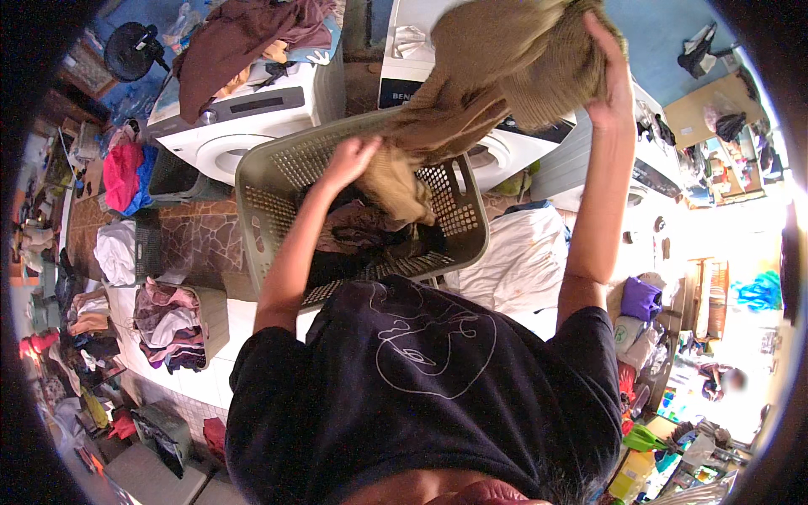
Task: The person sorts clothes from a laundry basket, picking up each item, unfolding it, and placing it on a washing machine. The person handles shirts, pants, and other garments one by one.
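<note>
A brown ribbed knit garment [497, 76] is stretched up and across in front of me, slightly blurred by motion. My right hand [612, 84] is raised high at the right, gripping its upper end. Lower down, my left hand [349, 162] is closed on the garment's other side. Below it stands an olive plastic laundry basket [278, 160] with perforated walls. Dark and brown clothes [353, 227] lie inside, and part of the knit garment hangs down over them.
Behind the basket are white front-loading washing machines [244, 126], the left one topped with a brown cloth [244, 38]. Baskets of clothes [172, 324] stand at the left. White fabric [513, 257] is heaped right of my basket. A person [724, 383] is far right.
</note>
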Demonstrator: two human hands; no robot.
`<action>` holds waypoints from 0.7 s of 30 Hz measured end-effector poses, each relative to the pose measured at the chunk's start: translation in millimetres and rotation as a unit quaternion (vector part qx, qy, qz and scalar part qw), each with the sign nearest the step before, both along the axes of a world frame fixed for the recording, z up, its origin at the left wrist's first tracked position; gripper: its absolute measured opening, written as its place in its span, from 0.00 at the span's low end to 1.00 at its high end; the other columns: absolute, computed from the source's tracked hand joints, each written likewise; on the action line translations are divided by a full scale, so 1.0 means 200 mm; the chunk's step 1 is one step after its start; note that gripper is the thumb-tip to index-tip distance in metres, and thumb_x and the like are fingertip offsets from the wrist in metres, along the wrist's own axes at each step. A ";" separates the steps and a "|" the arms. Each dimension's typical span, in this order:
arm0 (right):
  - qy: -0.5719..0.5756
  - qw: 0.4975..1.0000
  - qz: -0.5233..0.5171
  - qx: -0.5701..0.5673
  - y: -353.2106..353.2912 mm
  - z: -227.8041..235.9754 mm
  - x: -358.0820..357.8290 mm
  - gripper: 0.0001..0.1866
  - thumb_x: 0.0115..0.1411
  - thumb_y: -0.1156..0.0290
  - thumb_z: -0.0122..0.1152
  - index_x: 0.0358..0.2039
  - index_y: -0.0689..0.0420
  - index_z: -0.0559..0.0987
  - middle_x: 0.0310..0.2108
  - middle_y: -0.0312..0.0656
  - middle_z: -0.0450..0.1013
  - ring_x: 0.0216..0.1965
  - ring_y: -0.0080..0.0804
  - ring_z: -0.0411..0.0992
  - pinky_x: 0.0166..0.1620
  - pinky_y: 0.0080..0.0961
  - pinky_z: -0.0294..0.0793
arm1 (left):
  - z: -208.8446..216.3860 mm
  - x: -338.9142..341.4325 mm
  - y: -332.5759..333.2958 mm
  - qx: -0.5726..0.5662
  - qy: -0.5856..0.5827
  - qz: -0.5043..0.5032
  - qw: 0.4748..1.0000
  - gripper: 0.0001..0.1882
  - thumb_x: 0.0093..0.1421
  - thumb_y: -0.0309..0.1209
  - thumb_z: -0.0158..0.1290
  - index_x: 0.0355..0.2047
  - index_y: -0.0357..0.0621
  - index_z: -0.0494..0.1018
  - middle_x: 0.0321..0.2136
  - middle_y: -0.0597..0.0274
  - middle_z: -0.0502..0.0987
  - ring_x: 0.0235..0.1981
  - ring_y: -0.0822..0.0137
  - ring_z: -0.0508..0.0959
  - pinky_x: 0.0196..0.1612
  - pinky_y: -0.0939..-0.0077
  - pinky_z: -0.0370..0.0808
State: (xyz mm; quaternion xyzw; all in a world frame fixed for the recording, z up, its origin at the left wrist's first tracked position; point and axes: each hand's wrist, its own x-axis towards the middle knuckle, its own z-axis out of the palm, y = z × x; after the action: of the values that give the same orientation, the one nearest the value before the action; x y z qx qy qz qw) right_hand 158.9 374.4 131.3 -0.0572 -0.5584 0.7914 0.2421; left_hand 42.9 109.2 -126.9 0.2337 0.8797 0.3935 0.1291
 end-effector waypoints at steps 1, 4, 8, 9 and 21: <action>-0.040 0.998 0.007 0.044 0.01 -0.02 0.00 0.18 0.54 0.63 0.53 0.43 0.60 0.71 0.42 0.41 0.70 0.44 0.30 0.67 0.48 0.28 0.67 | 0.12 0.02 -0.10 0.127 -0.079 0.021 0.988 0.27 0.55 0.52 0.45 0.24 0.37 0.73 0.20 0.59 0.74 0.22 0.67 0.71 0.28 0.71 0.68; -0.210 0.950 0.103 0.209 0.02 -0.12 0.03 0.21 0.52 0.59 0.55 0.40 0.63 0.73 0.40 0.40 0.72 0.38 0.26 0.71 0.45 0.23 0.68 | 0.51 0.06 -0.29 0.359 -0.271 0.036 0.892 0.22 0.52 0.43 0.51 0.39 0.36 0.70 0.34 0.58 0.74 0.39 0.70 0.73 0.44 0.77 0.68; -0.366 0.809 0.193 0.417 0.04 -0.28 -0.06 0.29 0.49 0.51 0.57 0.36 0.69 0.74 0.31 0.48 0.73 0.34 0.29 0.71 0.39 0.22 0.70 | 0.87 0.05 -0.35 0.416 -0.260 -0.030 0.871 0.18 0.52 0.36 0.53 0.39 0.37 0.70 0.34 0.61 0.75 0.33 0.70 0.75 0.39 0.79 0.72; -0.391 0.782 0.213 0.436 0.04 -0.32 -0.10 0.30 0.49 0.50 0.57 0.35 0.70 0.74 0.29 0.49 0.73 0.33 0.28 0.71 0.38 0.23 0.70 | 0.92 0.06 -0.35 0.462 -0.253 -0.028 0.850 0.17 0.51 0.34 0.53 0.40 0.37 0.69 0.34 0.61 0.75 0.33 0.70 0.76 0.38 0.79 0.72; 0.007 0.920 0.325 0.218 -0.45 -0.52 -0.09 0.23 0.61 0.55 0.43 0.36 0.66 0.70 0.31 0.43 0.69 0.32 0.27 0.69 0.37 0.24 0.70 | 1.11 0.21 -0.19 0.375 -0.052 -0.095 0.921 0.24 0.52 0.29 0.53 0.49 0.38 0.62 0.42 0.61 0.71 0.42 0.71 0.71 0.46 0.77 0.67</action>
State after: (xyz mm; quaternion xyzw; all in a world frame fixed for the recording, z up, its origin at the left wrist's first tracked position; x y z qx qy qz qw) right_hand 141.4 285.1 26.7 0.1868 -0.7030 0.6860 -0.0179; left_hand 85.5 71.5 95.8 0.3271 0.6331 0.6922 0.1140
